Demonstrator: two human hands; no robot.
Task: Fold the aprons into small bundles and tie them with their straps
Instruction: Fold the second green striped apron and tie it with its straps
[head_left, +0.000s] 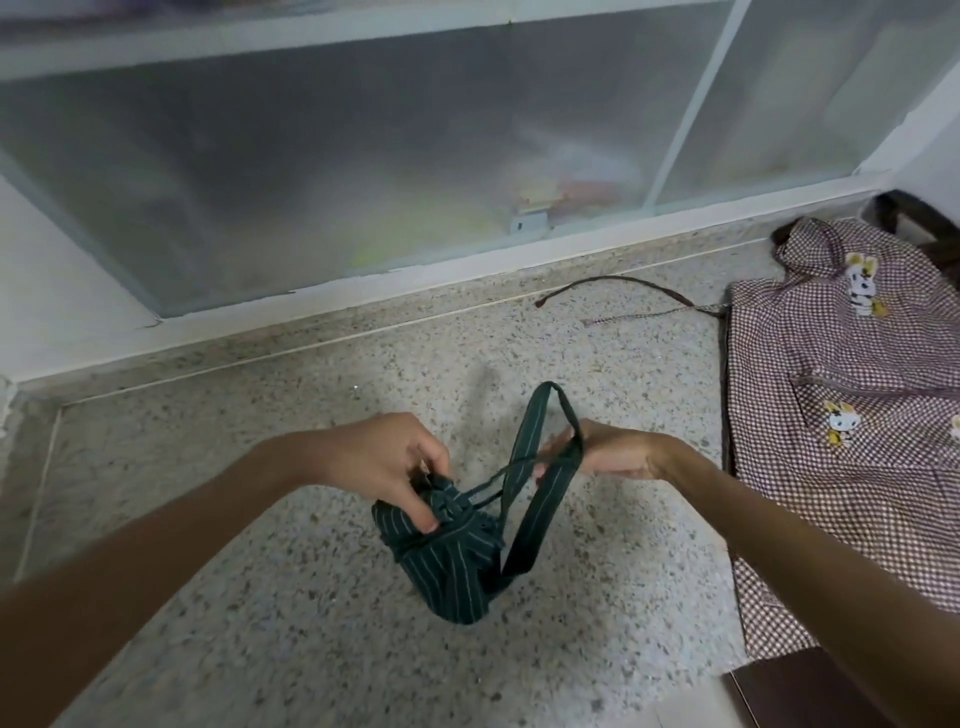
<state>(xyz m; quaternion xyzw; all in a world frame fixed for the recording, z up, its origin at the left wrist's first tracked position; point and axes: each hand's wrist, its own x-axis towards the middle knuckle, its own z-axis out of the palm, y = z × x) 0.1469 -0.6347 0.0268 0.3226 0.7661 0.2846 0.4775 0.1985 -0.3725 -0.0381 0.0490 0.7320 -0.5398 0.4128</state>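
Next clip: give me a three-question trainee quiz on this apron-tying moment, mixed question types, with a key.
1. True or false: the checked apron is already folded into a bundle.
2. Which hand pinches the dark green striped bundle at its knot? A) left hand B) right hand
3. Fill in: the wide striped strap loops over the ____ hand.

Key: 1 false, it lies spread flat on the speckled counter. 2 A. 3 right.
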